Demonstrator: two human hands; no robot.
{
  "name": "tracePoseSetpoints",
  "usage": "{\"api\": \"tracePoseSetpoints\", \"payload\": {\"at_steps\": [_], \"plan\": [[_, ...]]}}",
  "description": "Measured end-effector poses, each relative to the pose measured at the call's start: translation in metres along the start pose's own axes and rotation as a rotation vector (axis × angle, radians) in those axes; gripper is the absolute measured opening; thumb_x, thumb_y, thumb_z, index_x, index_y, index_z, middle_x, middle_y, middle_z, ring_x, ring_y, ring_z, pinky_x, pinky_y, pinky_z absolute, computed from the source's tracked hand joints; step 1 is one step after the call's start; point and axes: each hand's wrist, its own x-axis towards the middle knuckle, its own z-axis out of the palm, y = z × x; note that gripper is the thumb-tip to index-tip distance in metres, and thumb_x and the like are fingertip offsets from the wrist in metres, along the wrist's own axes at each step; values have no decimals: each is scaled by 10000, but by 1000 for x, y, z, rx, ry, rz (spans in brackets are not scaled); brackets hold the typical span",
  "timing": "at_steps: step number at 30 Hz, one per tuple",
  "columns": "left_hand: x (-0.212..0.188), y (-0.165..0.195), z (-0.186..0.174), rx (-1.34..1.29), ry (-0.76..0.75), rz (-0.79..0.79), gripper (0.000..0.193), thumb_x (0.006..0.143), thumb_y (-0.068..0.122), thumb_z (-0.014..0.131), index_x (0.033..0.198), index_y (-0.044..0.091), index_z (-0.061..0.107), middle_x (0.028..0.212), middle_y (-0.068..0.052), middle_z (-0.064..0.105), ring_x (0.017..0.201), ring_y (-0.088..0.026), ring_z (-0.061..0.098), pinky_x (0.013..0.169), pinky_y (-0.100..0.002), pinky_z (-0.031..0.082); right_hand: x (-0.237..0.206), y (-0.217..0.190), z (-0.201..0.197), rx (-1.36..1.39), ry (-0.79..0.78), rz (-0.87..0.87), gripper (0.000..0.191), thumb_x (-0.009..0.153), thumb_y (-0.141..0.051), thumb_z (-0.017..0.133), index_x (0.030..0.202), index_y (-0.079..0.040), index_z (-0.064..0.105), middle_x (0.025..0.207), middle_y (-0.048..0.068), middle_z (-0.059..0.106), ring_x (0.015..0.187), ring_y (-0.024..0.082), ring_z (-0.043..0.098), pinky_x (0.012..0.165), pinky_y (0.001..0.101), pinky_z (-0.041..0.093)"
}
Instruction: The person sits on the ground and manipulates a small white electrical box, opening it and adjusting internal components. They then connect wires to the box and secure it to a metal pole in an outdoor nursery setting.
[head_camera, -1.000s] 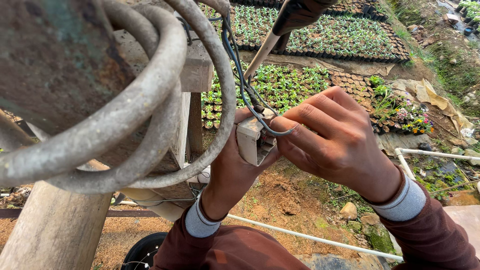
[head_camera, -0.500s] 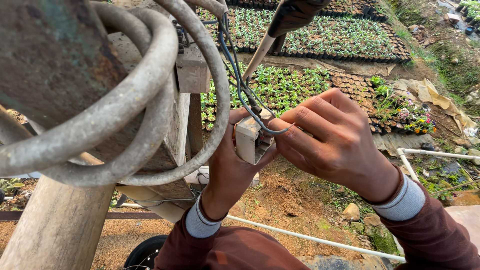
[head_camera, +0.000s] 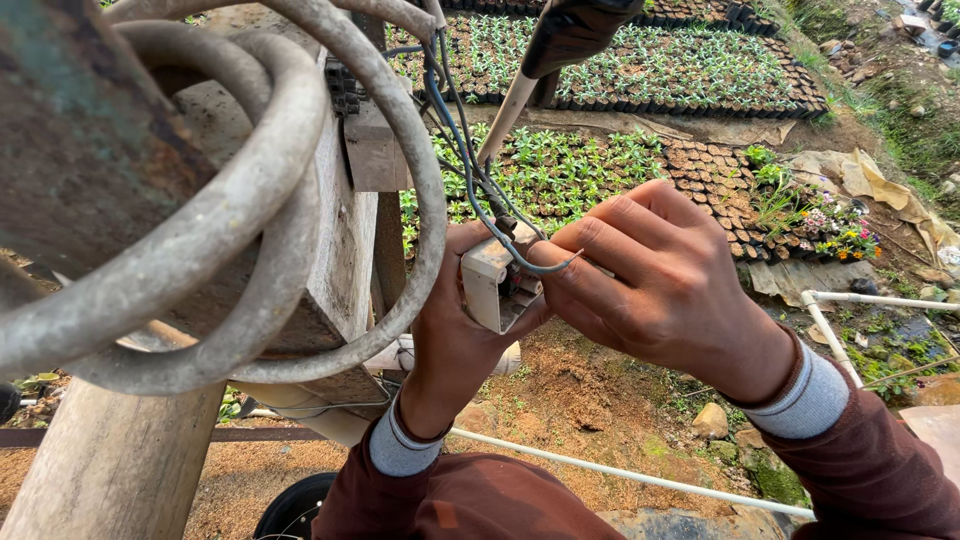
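Left hand (head_camera: 455, 335) gripping small white box (head_camera: 488, 282) from below, beside wooden post (head_camera: 345, 240). Right hand (head_camera: 665, 290) pinching grey wire (head_camera: 520, 262) at box, fingers narrow; contact point possibly hidden. Coiled hose (head_camera: 260, 190) hanging just left.

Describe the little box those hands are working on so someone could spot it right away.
Start at the wooden post wrapped in thick grey hose. Just right of it, the left hand holds a small white box. Unlike anything nearby, thin dark wires run down into it.
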Motion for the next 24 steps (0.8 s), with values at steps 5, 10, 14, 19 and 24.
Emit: {"api": "tracePoseSetpoints", "payload": {"at_steps": [5,10,14,19,24], "plan": [[3,1,0,-80,3,-13,695,842,89,915,1374,76,467,1253,-52,606,1120,-130,662,946,-288,617,1,3,-3,25,15,3,227,875,-158,830,1068,-97,727,940,-2,703,824,186,669,749,379,512],[10,7,3,-324,-42,-75,718,833,61,927,1348,91,428,1262,-49,629,1163,-123,660,971,-287,615,0,10,-3,104,67,20,213,900,-187,823,1077,-103,741,921,6,699,811,183,668,722,375,504],[15,11,6,-452,-83,-146,639,893,-25,830,1398,50,445,1285,-93,618,1152,-166,661,948,-347,618,-4,16,-6,106,67,27,189,900,-161,799,1069,-99,742,917,7,695,814,190,671,721,378,510],[17,13,8,-631,-144,-264,562,986,-57,673,1482,29,423,1247,-116,642,1019,-193,707,812,-388,651,-10,21,-9,126,61,45,193,897,-150,795,1078,-107,743,907,8,678,823,195,667,729,379,515],[17,11,12,-667,-146,-252,549,1016,-47,665,1501,32,420,1250,-122,645,1026,-195,706,840,-374,642,-14,23,-9,114,55,52,252,879,-149,783,1125,-116,741,920,-5,675,833,194,663,724,377,508]]}}
